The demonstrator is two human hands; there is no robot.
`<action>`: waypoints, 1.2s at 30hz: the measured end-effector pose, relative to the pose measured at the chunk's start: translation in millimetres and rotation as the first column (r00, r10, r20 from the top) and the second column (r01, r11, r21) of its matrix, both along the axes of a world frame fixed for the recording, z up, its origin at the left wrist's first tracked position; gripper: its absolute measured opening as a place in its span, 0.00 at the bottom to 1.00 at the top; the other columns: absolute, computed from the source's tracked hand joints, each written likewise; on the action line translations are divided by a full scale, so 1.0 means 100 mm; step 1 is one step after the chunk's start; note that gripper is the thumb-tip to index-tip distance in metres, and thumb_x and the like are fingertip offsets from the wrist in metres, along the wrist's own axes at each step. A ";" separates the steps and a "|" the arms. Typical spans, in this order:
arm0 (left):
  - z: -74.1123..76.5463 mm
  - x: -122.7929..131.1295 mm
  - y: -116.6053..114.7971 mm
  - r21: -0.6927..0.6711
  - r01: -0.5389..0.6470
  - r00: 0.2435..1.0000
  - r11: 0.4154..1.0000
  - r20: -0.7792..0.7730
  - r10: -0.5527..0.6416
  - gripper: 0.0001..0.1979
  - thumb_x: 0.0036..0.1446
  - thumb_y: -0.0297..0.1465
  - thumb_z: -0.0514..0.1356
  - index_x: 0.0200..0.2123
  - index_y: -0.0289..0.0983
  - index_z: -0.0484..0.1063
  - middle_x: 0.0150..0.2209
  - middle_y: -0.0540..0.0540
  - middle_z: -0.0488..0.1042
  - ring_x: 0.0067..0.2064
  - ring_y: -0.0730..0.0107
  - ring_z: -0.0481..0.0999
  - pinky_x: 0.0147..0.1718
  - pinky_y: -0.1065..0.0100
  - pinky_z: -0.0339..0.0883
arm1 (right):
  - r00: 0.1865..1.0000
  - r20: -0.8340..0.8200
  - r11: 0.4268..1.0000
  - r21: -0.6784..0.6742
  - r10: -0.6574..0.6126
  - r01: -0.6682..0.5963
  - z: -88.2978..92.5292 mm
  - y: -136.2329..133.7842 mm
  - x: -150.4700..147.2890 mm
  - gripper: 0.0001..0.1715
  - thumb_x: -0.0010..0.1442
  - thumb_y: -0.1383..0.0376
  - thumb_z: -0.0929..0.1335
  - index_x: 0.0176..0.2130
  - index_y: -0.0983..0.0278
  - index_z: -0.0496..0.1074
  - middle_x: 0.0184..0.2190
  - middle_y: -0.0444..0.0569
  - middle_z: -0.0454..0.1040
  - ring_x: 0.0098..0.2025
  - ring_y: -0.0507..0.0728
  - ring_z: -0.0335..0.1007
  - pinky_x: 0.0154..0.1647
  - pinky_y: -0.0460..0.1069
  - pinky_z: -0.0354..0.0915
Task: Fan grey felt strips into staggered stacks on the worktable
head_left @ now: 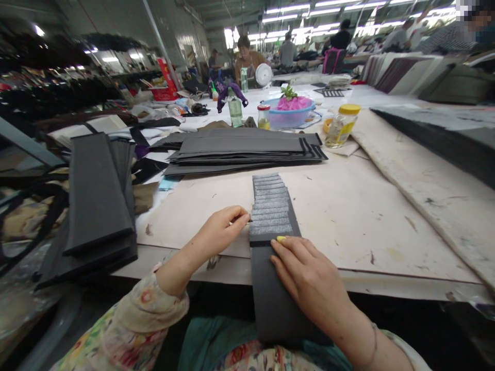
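Note:
A dark grey panel (270, 288) extends from my lap over the table's front edge. On its far part lies a row of overlapping strips with speckled grey-white faces (270, 206). A black band crosses the panel just below them. My right hand (309, 268) rests flat on the panel near this band, fingers stretched out, with something yellow (281, 238) at a fingertip. My left hand (228, 224) is closed in a pinch at the strips' left edge. A small dark tip shows at its fingers, but what it holds is too small to name.
Dark panels lie in a stack (247, 147) beyond the strips, and more (96, 190) are piled at left. Behind stand a yellow-lidded jar (342, 126), a red-lidded jar (264, 117), a bottle (235, 109) and a blue basin (309, 107). A board (417, 185) lies right. People work farther back.

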State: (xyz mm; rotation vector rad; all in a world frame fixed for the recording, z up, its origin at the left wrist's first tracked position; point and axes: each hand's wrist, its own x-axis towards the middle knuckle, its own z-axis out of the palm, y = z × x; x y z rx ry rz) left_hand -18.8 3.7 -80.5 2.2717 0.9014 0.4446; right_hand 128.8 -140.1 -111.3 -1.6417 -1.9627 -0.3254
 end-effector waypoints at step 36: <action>0.02 0.06 -0.06 -0.328 0.093 0.994 0.940 0.093 -0.065 0.09 0.52 0.35 0.54 0.27 0.35 0.63 0.24 0.53 0.62 0.27 0.75 0.62 0.26 0.73 0.59 | 1.000 -0.024 1.000 -0.015 0.003 -0.003 0.02 0.00 0.01 0.15 0.60 0.67 0.61 0.44 0.69 0.70 0.40 0.54 0.72 0.44 0.57 0.66 0.47 0.53 0.65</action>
